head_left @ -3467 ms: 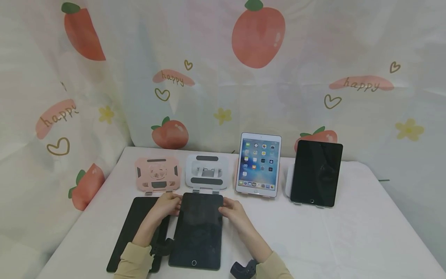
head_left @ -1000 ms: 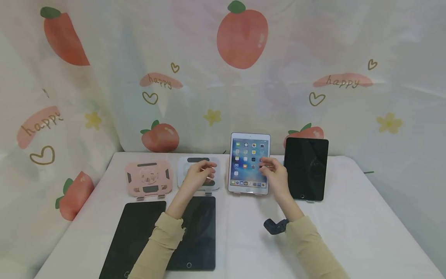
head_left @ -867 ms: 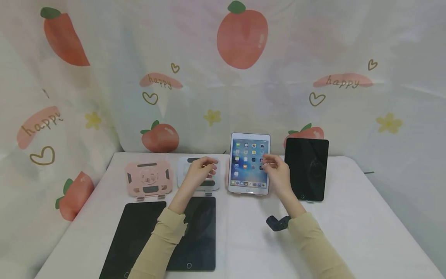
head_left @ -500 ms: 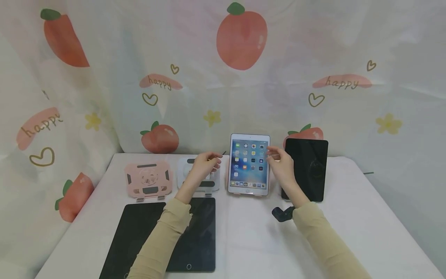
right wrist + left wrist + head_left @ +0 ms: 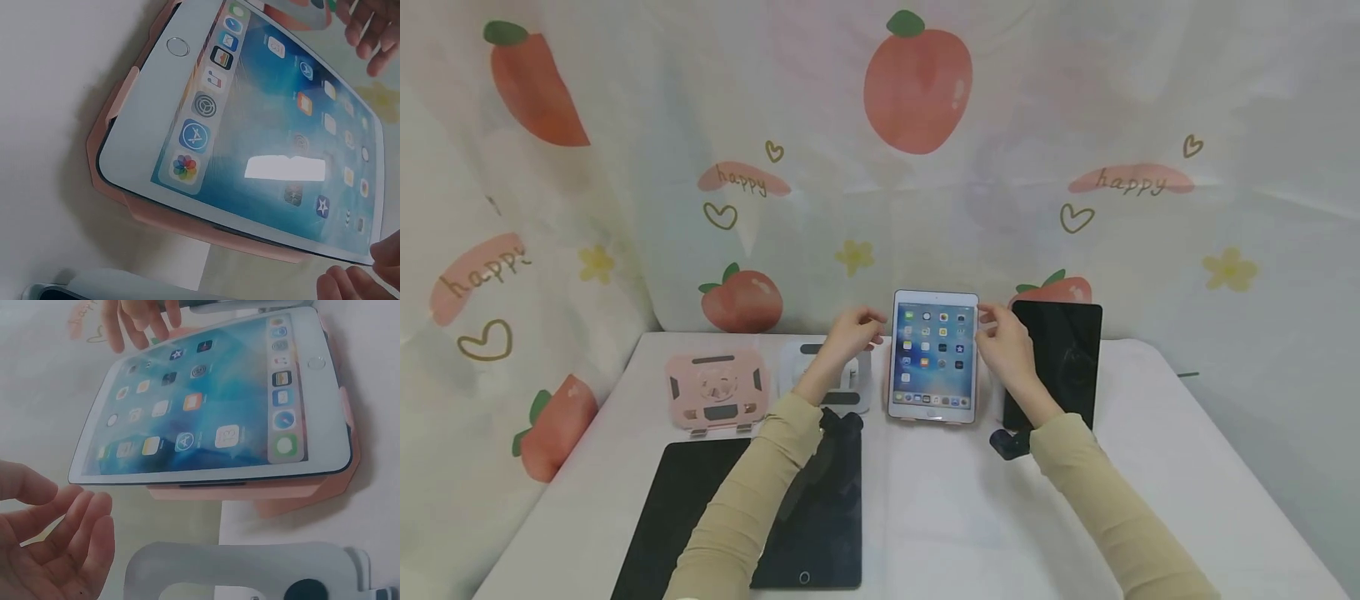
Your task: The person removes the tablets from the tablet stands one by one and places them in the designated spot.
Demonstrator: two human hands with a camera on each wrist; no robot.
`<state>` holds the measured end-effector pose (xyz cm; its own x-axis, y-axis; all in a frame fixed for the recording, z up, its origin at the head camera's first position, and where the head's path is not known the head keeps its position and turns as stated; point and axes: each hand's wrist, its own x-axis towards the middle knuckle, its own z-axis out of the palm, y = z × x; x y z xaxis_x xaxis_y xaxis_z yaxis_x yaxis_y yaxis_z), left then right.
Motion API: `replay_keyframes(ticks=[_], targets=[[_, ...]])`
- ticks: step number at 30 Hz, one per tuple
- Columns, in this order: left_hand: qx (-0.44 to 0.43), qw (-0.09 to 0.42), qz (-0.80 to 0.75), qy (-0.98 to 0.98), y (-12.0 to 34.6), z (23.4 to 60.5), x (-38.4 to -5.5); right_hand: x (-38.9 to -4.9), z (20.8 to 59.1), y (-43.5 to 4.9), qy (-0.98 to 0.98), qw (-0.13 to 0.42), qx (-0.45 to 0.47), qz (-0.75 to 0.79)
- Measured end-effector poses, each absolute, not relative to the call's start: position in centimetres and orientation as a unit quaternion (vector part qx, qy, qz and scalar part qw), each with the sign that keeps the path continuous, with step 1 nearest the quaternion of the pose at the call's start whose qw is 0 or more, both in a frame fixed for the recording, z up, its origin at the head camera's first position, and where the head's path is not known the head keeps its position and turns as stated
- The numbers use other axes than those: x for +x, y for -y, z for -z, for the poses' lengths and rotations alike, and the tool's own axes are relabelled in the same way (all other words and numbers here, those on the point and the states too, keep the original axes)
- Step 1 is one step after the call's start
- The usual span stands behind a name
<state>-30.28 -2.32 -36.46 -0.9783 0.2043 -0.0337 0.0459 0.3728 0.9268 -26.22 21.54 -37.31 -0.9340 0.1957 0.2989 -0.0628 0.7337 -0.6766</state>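
Note:
A white-framed tablet (image 5: 933, 354) with its home screen lit leans upright on a pink tablet stand (image 5: 300, 490). My left hand (image 5: 852, 333) is at its upper left edge, fingers loosely bent; in the left wrist view the fingertips (image 5: 81, 500) come right up to the tablet's corner. On the opposite side, my right hand (image 5: 1006, 346) is at the upper right edge. The right wrist view has its thumb (image 5: 389, 256) right at the tablet's edge, with bent fingers behind. Neither hand is wrapped round the tablet.
A dark tablet (image 5: 1063, 358) stands on the right, partly behind my right hand. On the left are a pink tablet stand (image 5: 718, 390) and a white tablet stand (image 5: 844, 398). Two black tablets lie flat in front, the right one (image 5: 820, 533) partly under my left sleeve.
Earlier both hands were at the flat black tablet on the table. They have since left it and moved up and outward to the two sides of the lit white tablet.

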Motion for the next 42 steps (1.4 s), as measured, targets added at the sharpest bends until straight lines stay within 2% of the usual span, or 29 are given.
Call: replay_keyframes(ticks=[6,14,27,42], targets=[[0.082,0.071,-0.537,-0.836,2.0,36.3,-31.7,-26.9,37.0,-21.5,0.921,0.160,-0.022,-0.354],[0.077,0.102,-0.552,-0.824,0.9,36.9,-33.0,-27.8,37.1,-21.5,0.926,0.158,-0.025,-0.342],[0.047,0.031,-0.615,-0.787,-1.0,38.6,-33.3,-28.4,37.9,-21.5,0.918,0.166,-0.034,-0.359],[0.045,0.007,-0.611,-0.791,-1.4,39.0,-33.1,-28.6,38.1,-21.5,0.910,0.167,-0.041,-0.378]])
